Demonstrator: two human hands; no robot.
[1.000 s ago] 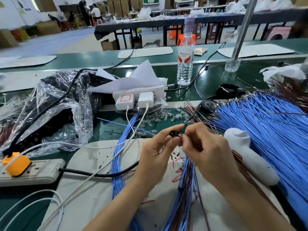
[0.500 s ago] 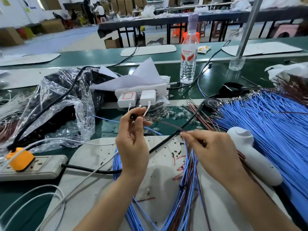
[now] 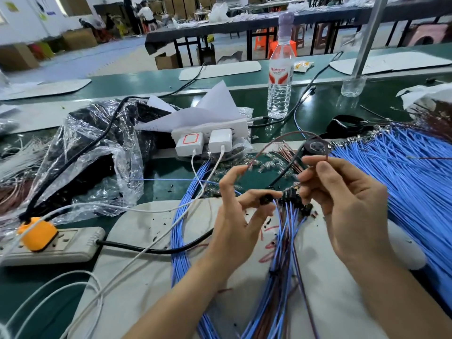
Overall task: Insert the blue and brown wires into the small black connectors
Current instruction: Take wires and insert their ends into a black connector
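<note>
My left hand (image 3: 234,221) pinches a small black connector (image 3: 266,198) between thumb and middle finger, and its raised index fingertip touches one end of a brown wire (image 3: 293,133). That wire arches up and over to my right hand (image 3: 349,206), which pinches its other end at the thumb. Just left of my right hand's fingers hangs a bundle of finished wires (image 3: 281,253), blue and brown, topped by a cluster of black connectors (image 3: 294,198). A big heap of loose blue wires (image 3: 403,192) lies to the right. More blue wires (image 3: 183,228) lie left of my left hand.
A grey power strip (image 3: 73,243) with an orange plug (image 3: 36,232) sits at the left, its black cable crossing the white mat (image 3: 146,265). Behind are a white charger strip (image 3: 210,138), crumpled plastic bag (image 3: 93,155), water bottle (image 3: 280,77), black tape roll (image 3: 315,146) and small clear parts (image 3: 269,165).
My left hand has come back from the left to meet my right hand and now pinches a black connector. The brown wire, stretched before, now bows up in a loop.
</note>
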